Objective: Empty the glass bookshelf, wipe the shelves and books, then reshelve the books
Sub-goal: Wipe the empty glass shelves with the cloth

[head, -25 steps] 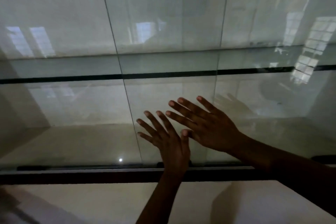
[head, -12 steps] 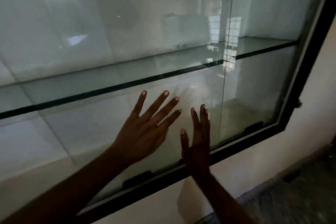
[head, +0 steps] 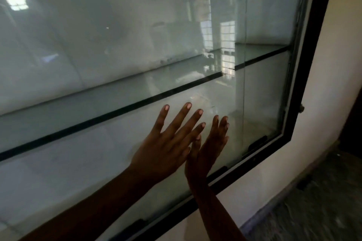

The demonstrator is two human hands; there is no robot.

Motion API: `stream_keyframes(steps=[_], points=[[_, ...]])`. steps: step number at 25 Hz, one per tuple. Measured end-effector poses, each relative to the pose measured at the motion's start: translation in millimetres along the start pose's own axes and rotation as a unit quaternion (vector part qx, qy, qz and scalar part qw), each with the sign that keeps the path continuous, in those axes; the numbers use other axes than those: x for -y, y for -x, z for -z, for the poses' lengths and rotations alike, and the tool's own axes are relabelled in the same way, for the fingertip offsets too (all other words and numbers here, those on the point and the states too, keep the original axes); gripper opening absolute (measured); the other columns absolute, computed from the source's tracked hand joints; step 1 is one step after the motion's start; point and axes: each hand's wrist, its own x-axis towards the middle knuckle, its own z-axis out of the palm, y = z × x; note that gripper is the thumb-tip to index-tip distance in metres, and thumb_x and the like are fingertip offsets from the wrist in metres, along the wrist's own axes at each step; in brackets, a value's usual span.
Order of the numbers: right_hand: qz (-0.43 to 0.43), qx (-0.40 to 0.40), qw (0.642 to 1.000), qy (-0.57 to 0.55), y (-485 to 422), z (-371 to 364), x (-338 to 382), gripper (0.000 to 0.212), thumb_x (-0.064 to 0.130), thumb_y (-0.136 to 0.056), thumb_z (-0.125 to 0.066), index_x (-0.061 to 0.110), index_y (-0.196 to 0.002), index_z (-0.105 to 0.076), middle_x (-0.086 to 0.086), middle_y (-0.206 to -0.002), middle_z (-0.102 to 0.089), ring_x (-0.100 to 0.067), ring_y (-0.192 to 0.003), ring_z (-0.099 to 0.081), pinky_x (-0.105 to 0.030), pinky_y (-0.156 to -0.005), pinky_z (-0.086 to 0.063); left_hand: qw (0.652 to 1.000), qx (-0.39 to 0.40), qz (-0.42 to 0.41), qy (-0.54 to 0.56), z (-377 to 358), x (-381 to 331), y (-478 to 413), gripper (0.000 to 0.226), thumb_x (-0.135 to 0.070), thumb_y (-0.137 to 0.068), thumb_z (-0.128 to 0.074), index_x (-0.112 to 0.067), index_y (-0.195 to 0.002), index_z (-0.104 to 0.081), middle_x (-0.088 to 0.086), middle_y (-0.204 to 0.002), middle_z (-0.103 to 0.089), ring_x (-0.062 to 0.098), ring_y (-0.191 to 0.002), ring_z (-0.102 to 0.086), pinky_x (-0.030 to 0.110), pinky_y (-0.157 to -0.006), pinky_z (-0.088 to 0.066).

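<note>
Our left hand (head: 164, 150) and right hand (head: 210, 146) now touch, closer than before, each grip splayed flat, clasping nothing, on the clear glass bookshelf door (head: 94, 162).

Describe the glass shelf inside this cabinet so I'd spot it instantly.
Start at the black-framed cabinet. Inside it, above the left hand and right hand, the glass shelf runs the full width. Its dark front edge is the only long black line inside the frame.
</note>
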Motion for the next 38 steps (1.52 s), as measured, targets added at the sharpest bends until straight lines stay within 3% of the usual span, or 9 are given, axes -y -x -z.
stream_keyframes(steps=[7, 15, 21, 25, 27, 30, 32, 35, 38], points=[[0.02, -0.031, 0.999, 0.008, -59.3, 14.5, -50.4, 0.057, 0.048, -0.098, -0.016, 0.019, -0.147, -0.015, -0.003, -0.156, -0.011, -0.018, -0.145, -0.008, -0.046, -0.117, -0.004, 0.999, 0.004, 0.014, 0.033, -11.4, -30.4, -75.5, 0.07, -0.05, -0.091, -0.036, -0.014, -0.148, -0.018, 0.016, -0.156, -0.006, 0.036, -0.143, 0.001, 0.059, -0.112, 0.011], [0.034, -0.037, 0.998, 0.039, -113.1, 30.4, -94.1, 0.054, 0.043, -0.099, -0.014, 0.019, -0.148, -0.009, -0.004, -0.157, -0.01, -0.019, -0.145, -0.009, -0.054, -0.115, -0.011, 0.999, 0.017, 0.011, 0.025, -13.0, -56.0, -135.9, 0.062, -0.039, -0.093, -0.009, -0.012, -0.15, -0.01, 0.018, -0.154, 0.005, 0.04, -0.14, 0.012, 0.06, -0.106, 0.02], [0.036, -0.051, 0.998, 0.027, -130.2, 37.6, -102.4, 0.056, 0.047, -0.099, -0.013, 0.018, -0.146, -0.016, -0.006, -0.155, -0.016, -0.02, -0.144, -0.012, -0.054, -0.115, -0.013, 0.999, 0.019, 0.01, 0.044, -13.6, -64.1, -153.5, 0.063, -0.034, -0.091, 0.005, -0.011, -0.149, -0.006, 0.019, -0.153, 0.009, 0.04, -0.138, 0.018, 0.059, -0.105, 0.022], [0.026, -0.025, 0.999, 0.027, -132.7, 45.0, -101.0, 0.059, 0.049, -0.098, -0.014, 0.015, -0.147, -0.015, -0.006, -0.156, -0.014, -0.018, -0.145, -0.009, -0.052, -0.116, -0.01, 0.998, 0.033, 0.009, 0.049, -17.9, -69.1, -159.0, 0.061, -0.04, -0.094, -0.009, -0.012, -0.149, -0.009, 0.019, -0.152, 0.01, 0.04, -0.138, 0.017, 0.059, -0.105, 0.023], [0.017, 0.009, 1.0, 0.021, -133.8, 56.7, -94.3, 0.061, 0.054, -0.096, -0.015, 0.02, -0.147, -0.014, -0.002, -0.156, -0.011, -0.014, -0.145, -0.007, -0.049, -0.117, -0.009, 0.998, 0.038, 0.008, 0.053, -18.6, -68.6, -158.6, 0.062, -0.045, -0.095, -0.027, -0.014, -0.149, -0.019, 0.018, -0.153, 0.003, 0.039, -0.14, 0.011, 0.06, -0.107, 0.02], [-0.02, 0.092, 0.995, -0.019, -133.0, 90.1, -81.8, 0.056, 0.058, -0.092, -0.029, 0.034, -0.142, -0.019, 0.004, -0.155, -0.018, -0.006, -0.142, -0.015, -0.039, -0.117, -0.016, 0.988, -0.009, 0.0, 0.155, -12.0, -68.7, -153.4, 0.051, -0.038, -0.087, -0.055, -0.016, -0.133, -0.052, 0.014, -0.149, -0.032, 0.034, -0.141, -0.019, 0.056, -0.114, -0.004], [-0.019, 0.173, 0.983, -0.061, -122.5, 118.7, -77.9, 0.045, 0.046, -0.092, -0.04, 0.044, -0.135, -0.028, 0.007, -0.15, -0.03, -0.003, -0.138, -0.026, -0.033, -0.114, -0.025, 0.969, -0.032, 0.022, 0.243, -7.2, -75.0, -132.2, 0.043, -0.033, -0.088, -0.051, -0.016, -0.127, -0.058, 0.011, -0.145, -0.042, 0.03, -0.14, -0.028, 0.053, -0.113, -0.013], [-0.004, 0.336, 0.937, -0.096, -99.4, 151.9, -88.0, 0.037, 0.037, -0.092, -0.044, 0.051, -0.126, -0.041, 0.006, -0.136, -0.046, -0.006, -0.126, -0.043, -0.023, -0.1, -0.041, 0.937, 0.032, 0.129, 0.324, 9.3, -106.8, -75.9, 0.046, -0.038, -0.09, -0.038, -0.02, -0.13, -0.053, 0.008, -0.147, -0.039, 0.026, -0.14, -0.024, 0.049, -0.114, -0.011], [-0.017, 0.506, 0.854, -0.12, -80.3, 167.6, -101.6, 0.032, 0.037, -0.091, -0.044, 0.041, -0.123, -0.046, 0.013, -0.125, -0.052, 0.002, -0.114, -0.05, -0.012, -0.091, -0.042, 0.837, 0.136, 0.351, 0.397, 41.3, -161.3, -12.9, 0.047, -0.048, -0.096, -0.031, -0.025, -0.133, -0.049, 0.0, -0.147, -0.038, 0.018, -0.139, -0.027, 0.04, -0.114, -0.017]])
